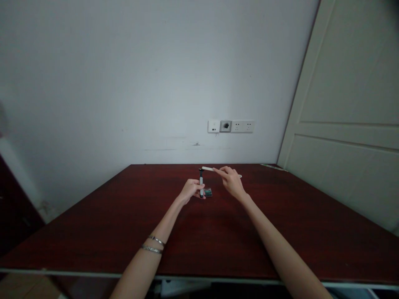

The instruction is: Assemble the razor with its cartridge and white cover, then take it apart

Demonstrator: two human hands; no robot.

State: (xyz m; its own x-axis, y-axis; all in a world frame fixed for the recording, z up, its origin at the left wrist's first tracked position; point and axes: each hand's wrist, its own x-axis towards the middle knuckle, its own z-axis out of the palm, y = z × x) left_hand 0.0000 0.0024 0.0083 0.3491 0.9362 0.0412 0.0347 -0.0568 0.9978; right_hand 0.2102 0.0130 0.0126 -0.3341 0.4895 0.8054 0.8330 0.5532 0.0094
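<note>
My left hand (pixel 188 191) is closed around the grey and black handle of a razor (pixel 201 182), which stands upright with its dark head on top. My right hand (pixel 231 180) grips a slim white toothbrush-like stick (pixel 208 168), held nearly level. The left end of that stick meets or overlaps the razor's head; whether it has bristles is too small to make out. A hole shows at the stick's other end, past my right fingers. Just right of the razor handle, a small clear case (pixel 208 192) with something dark green inside lies on the table.
The dark red wooden table (pixel 124 224) reaches to the white wall (pixel 174 83). Wall sockets (pixel 243 126) sit above its far edge. A pale panelled door (pixel 349 120) borders the right side. A thin flat strip (pixel 273 167) lies at the far right corner.
</note>
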